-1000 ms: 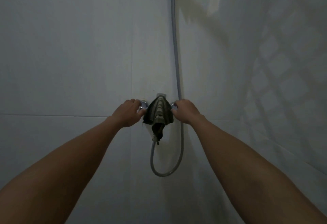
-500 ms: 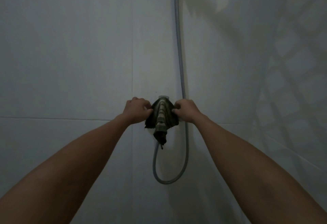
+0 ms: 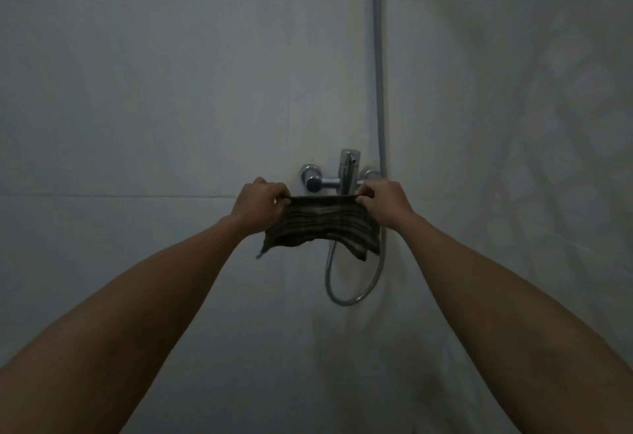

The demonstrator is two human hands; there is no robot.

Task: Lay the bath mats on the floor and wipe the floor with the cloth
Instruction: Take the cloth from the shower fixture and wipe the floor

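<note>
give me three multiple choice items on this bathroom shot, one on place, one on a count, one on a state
1. Where is the cloth?
A. draped over the tap
B. stretched between both hands, in front of the tap
C. on the floor

2. How many hands hold the cloth?
A. none
B. one
C. two

3. How does the cloth hang?
A. spread wide
B. rolled tight
C. balled up

Answers:
1 B, the tap shows bare above its top edge.
2 C, left hand and right hand each pinch a top corner.
3 A, it is pulled flat and wide.

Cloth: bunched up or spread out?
Spread out: the cloth is stretched flat between the left hand and right hand, each pinching a top corner.
</note>
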